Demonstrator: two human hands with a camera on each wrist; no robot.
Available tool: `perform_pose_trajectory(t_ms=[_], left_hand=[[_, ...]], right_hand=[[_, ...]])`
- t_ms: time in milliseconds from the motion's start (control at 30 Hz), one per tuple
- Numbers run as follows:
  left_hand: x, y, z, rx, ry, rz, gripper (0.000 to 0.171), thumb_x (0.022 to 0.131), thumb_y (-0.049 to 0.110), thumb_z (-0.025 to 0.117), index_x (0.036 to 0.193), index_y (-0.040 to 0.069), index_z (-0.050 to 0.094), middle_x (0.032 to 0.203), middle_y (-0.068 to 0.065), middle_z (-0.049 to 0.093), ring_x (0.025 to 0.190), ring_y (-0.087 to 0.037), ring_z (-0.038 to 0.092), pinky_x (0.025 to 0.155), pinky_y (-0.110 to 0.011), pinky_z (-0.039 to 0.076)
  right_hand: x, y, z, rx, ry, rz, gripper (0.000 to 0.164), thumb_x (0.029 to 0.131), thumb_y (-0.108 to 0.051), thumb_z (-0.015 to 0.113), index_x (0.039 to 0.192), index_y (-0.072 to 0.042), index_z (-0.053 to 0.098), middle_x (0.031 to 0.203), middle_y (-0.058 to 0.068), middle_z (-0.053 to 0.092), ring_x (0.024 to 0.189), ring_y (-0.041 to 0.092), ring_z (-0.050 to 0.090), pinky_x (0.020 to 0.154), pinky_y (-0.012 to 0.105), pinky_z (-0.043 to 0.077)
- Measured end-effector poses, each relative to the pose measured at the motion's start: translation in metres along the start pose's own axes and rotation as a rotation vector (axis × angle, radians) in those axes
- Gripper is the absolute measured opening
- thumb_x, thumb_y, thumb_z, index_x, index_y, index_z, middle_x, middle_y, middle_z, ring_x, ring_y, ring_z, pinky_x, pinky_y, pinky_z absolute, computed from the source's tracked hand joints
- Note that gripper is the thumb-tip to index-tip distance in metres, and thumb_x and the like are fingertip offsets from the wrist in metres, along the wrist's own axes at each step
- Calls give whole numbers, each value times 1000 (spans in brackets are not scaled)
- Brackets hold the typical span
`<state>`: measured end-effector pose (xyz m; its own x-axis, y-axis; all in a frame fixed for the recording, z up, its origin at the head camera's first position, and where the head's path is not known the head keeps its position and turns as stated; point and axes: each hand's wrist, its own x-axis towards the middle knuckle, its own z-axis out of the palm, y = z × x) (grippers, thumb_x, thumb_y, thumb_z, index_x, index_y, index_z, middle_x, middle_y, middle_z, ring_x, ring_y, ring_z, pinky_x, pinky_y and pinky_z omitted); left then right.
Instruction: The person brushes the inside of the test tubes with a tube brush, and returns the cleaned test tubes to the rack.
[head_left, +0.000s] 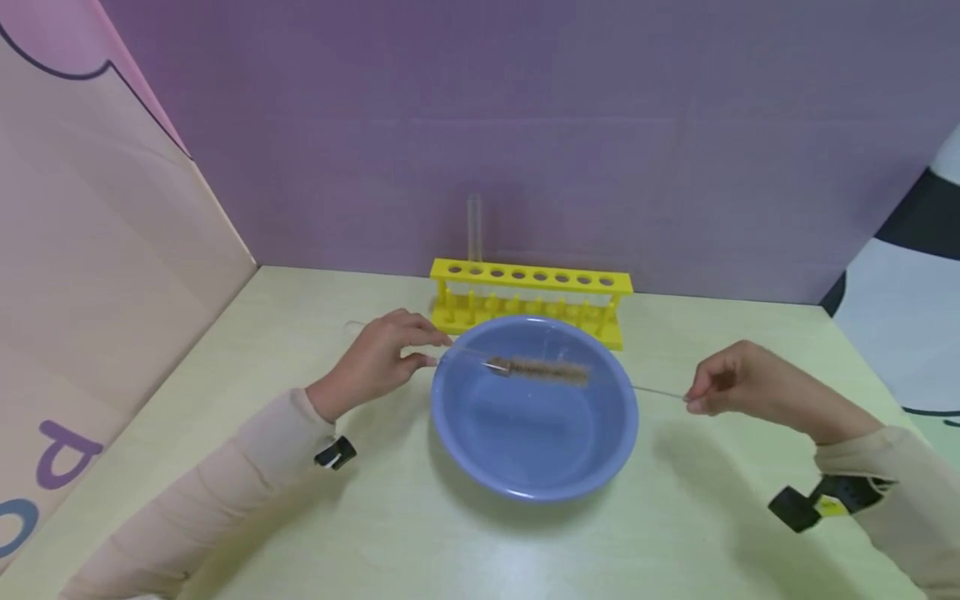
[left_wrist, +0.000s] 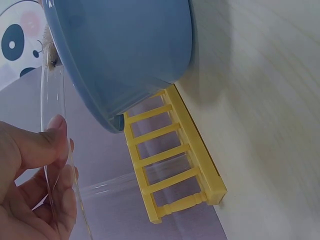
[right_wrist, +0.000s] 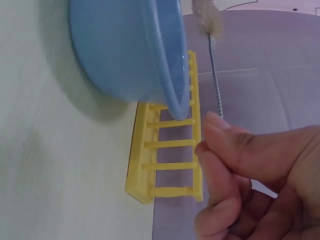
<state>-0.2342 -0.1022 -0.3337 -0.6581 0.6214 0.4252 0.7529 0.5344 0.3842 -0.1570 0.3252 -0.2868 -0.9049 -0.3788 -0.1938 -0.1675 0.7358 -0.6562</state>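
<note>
So, L hand [head_left: 393, 346]: pinching clear tube [left_wrist: 53, 97] btwn thumb & fingers, bent round it, w/ a gap at the palm.
R hand [head_left: 727, 383]: pinching wire stem [head_left: 660, 392] nr its outer end, thumb vs. index, w/ other fingers curled in.
Clear tube: held nearly level over L rim of basin, mouth end pointing twd R hand.
Brush [head_left: 551, 372]: tan-bristled, up in the air over basin, in line w/ tube; L end at tube mouth, apparently just inside, rest of bristles outside.
Blue basin [head_left: 534, 433]: round, on table, btwn both hands & below brush.
Yellow rack [head_left: 532, 275]: just behind basin, partly hidden by it in head view; row of round holes along top.
Second tube [head_left: 475, 229]: clear, upright in rack, 2nd hole from L.
Table [head_left: 360, 525]: pale, w/ faint wood grain.
Backdrop [head_left: 525, 125]: purple, upright, behind rack.
Sleeves [head_left: 247, 458]: pale, long, w/ black device [head_left: 335, 452] nr L cuff, similar at R.
</note>
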Motion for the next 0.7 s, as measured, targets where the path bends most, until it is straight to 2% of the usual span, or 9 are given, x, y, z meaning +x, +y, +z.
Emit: perform_pose_trajectory(t_ms=[133,433,567,700], left_hand=[[0,0,1,8,30,10,33,72,1,79,104,9,74,97,-4,70,89,-21,58,75,-34,49],[1,0,4,22,64,5,33,70,1,81,101,10,75,95,-3,70,86,-19,57,73,-31,48],[2,1,4,21,69,4,33,70,2,81,101,10,75,94,-3,70,86,-18,57,72,-31,49],[2,2,4,19,75,20,34,70,3,82,102,9,74,95,-3,70,86,-19,58,72,-32,49]], right_hand=[[2,-1,0,48,-32,48,12,81,-12,73,80,-1,68,72,-2,67,67,7,56,65,27,50],[3,-3,5,112,-61,42,14,81,-12,72,81,1,67,70,-1,65,68,9,56,67,29,50],[4,-4,7,81,-37,42,12,81,-10,72,81,1,67,69,-1,65,67,9,55,67,28,50],[5,-6,11,-2,27,45,7,81,-8,72,80,-2,68,69,-1,66,64,6,53,63,25,49]])
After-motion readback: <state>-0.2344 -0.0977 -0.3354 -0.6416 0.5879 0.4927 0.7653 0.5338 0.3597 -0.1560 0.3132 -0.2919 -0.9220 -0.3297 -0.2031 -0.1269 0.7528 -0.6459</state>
